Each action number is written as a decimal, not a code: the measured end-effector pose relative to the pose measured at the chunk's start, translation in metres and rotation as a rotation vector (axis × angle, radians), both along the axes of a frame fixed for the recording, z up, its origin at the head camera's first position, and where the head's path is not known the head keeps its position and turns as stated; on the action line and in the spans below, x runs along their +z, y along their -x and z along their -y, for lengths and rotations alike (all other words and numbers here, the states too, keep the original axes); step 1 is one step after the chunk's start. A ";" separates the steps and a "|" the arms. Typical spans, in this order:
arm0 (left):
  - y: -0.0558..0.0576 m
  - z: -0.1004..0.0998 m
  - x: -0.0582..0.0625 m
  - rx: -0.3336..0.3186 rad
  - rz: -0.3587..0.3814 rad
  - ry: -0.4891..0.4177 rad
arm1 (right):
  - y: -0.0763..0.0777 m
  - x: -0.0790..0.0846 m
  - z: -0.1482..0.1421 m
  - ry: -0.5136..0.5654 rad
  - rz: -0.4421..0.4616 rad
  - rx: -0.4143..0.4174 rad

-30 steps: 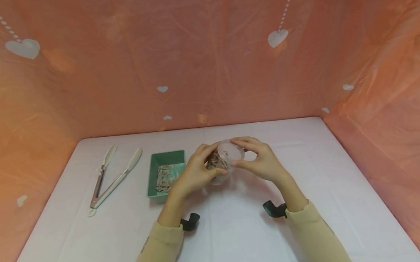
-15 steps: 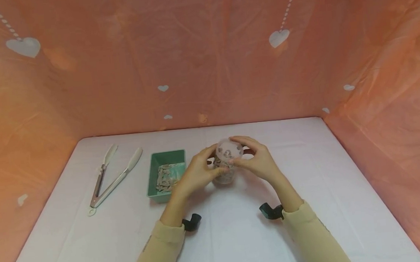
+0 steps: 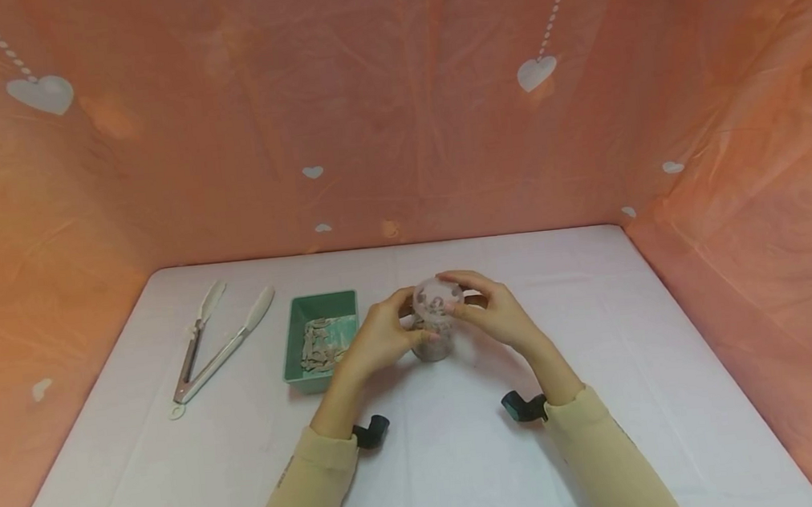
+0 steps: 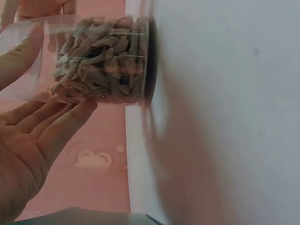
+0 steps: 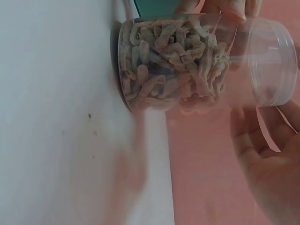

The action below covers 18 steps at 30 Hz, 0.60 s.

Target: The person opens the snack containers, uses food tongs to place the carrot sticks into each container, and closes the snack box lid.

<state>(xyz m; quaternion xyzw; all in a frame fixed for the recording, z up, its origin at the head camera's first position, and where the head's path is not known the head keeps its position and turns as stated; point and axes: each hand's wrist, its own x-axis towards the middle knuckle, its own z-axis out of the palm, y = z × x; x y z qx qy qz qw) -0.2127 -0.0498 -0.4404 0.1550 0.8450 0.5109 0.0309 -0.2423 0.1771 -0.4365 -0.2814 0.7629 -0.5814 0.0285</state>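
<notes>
A clear round jar (image 3: 434, 349), partly filled with brownish dried strips (image 5: 173, 65), is upright at mid-table. Its base is at the white table surface in both wrist views. My left hand (image 3: 382, 334) holds the jar's side, with the thumb in front and the fingers behind. Across the clear lid (image 3: 429, 290), my right hand (image 3: 496, 316) grips the rim between thumb and fingers. In the right wrist view the lid (image 5: 283, 63) covers the jar's mouth; whether it is fully seated I cannot tell.
Left of the jar stands a green tray (image 3: 309, 386) with similar strips (image 3: 317, 348) in it. Farther left, spread tongs (image 3: 216, 367) lie on the white tablecloth (image 3: 461, 466). Orange sheeting with hearts (image 3: 411, 140) walls the back and sides.
The jar, tilted to the right a second ago, now is upright. Its lid has shifted slightly left and toward me, with my right hand following. Tray and tongs stay put.
</notes>
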 end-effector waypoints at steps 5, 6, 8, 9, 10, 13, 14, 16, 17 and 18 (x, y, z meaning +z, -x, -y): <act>-0.001 0.002 0.001 0.013 0.042 0.006 | -0.003 0.001 0.001 -0.020 0.025 0.003; -0.001 0.002 0.001 0.015 0.050 0.011 | -0.004 0.001 0.001 -0.024 0.033 0.002; -0.002 0.002 0.002 0.014 0.059 0.013 | -0.005 0.001 0.002 -0.029 0.041 0.002; -0.002 0.003 0.003 0.014 0.064 0.015 | -0.006 0.001 0.002 -0.030 0.041 0.002; -0.002 0.003 0.003 0.011 0.068 0.017 | -0.006 0.001 0.002 -0.031 0.039 0.001; -0.002 0.003 0.004 0.003 0.072 0.026 | -0.005 0.001 0.003 -0.030 0.026 0.000; -0.002 0.004 0.004 0.002 0.073 0.028 | -0.005 0.001 0.003 -0.029 0.020 0.003; -0.003 0.005 0.005 0.004 0.076 0.034 | -0.004 0.001 0.004 -0.031 0.012 0.009; -0.003 0.005 0.005 0.009 0.075 0.045 | -0.004 0.001 0.004 -0.034 0.007 0.011; -0.004 0.006 0.005 0.013 0.071 0.056 | -0.005 0.002 0.004 -0.041 0.002 0.009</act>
